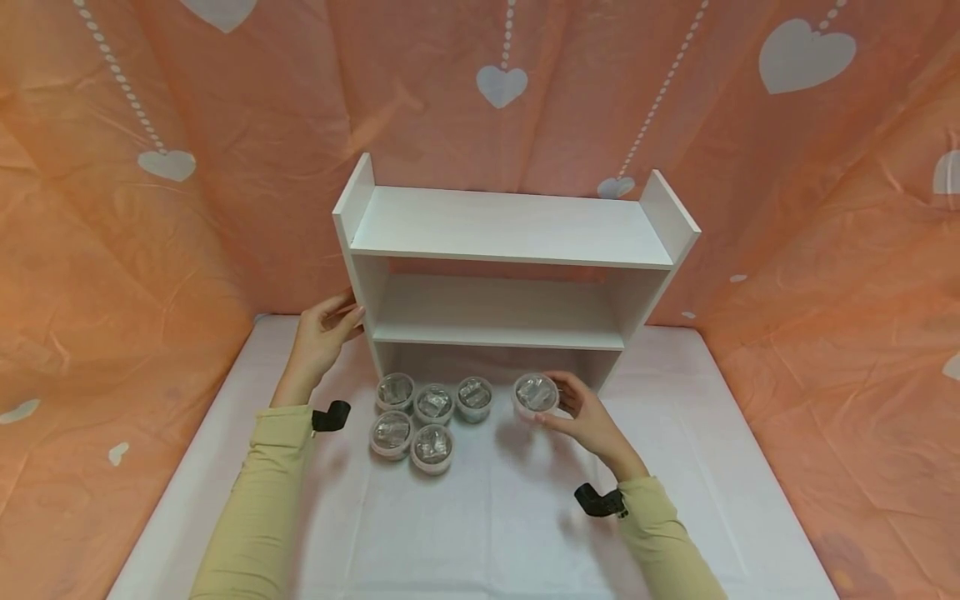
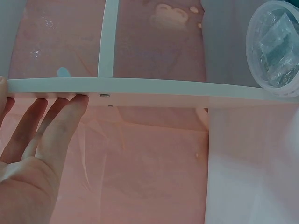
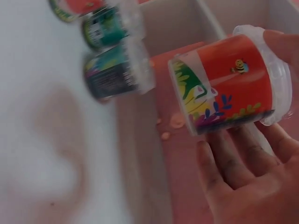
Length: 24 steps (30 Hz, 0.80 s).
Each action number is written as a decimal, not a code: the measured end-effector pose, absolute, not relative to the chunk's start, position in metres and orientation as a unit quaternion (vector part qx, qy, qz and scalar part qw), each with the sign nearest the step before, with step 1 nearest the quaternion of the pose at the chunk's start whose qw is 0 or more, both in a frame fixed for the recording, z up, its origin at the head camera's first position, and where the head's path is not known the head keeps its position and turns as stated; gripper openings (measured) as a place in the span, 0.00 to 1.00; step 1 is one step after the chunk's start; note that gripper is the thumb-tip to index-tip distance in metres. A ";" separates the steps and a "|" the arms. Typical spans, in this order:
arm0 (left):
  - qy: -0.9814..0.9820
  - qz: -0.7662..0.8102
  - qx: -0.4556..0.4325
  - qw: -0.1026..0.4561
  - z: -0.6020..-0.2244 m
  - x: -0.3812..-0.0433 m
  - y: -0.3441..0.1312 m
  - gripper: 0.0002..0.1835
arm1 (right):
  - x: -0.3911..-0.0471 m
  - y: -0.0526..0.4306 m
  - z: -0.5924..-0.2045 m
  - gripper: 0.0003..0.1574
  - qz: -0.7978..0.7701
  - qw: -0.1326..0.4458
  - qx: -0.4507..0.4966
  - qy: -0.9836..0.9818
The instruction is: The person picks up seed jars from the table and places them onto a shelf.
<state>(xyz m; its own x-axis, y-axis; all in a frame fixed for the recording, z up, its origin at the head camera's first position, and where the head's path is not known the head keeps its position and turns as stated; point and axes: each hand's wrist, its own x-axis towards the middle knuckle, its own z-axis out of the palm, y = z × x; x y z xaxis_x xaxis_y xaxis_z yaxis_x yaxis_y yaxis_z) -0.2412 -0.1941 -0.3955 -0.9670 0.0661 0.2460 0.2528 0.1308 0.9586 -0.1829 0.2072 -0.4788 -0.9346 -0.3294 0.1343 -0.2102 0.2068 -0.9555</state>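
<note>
My right hand (image 1: 588, 421) grips a small clear-lidded tub (image 1: 536, 392) by its rim, thumb at the front. In the right wrist view this tub (image 3: 233, 79) has a red label with a bee, and it tips on its side in that picture. My left hand (image 1: 318, 337) touches the outer left side of the white shelf unit (image 1: 498, 312), its fingertips (image 2: 79, 100) pressed on the side panel. Several similar tubs (image 1: 432, 446) with clear lids and packets inside sit grouped before the shelf's left half.
The white shelf unit has a top board (image 1: 510, 225) and a middle board (image 1: 498, 312) between upright sides. A white cloth (image 1: 480, 533) covers the table. Orange curtains (image 1: 435, 100) with white hearts hang behind and at both sides.
</note>
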 end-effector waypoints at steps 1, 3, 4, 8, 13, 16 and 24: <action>-0.748 -0.651 -0.107 0.072 -0.398 -0.243 -0.195 0.26 | -0.183 0.207 -0.476 0.39 -0.605 0.048 -0.177 0.775; -0.748 -0.650 -0.107 0.073 -0.403 -0.246 -0.197 0.26 | -0.182 0.207 -0.471 0.39 -0.606 0.047 -0.183 0.773; -0.749 -0.650 -0.108 0.074 -0.404 -0.246 -0.197 0.26 | -0.181 0.207 -0.468 0.39 -0.608 0.047 -0.186 0.770; -0.748 -0.650 -0.111 0.077 -0.405 -0.246 -0.197 0.27 | -0.180 0.206 -0.457 0.39 -0.616 0.048 -0.195 0.761; -0.744 -0.654 -0.111 0.079 -0.404 -0.246 -0.197 0.26 | -0.179 0.201 -0.447 0.40 -0.619 0.049 -0.210 0.755; -0.745 -0.653 -0.110 0.079 -0.404 -0.245 -0.198 0.26 | -0.179 0.198 -0.440 0.39 -0.615 0.047 -0.217 0.757; -0.743 -0.657 -0.110 0.072 -0.401 -0.245 -0.196 0.26 | -0.180 0.187 -0.415 0.39 -0.597 0.042 -0.238 0.765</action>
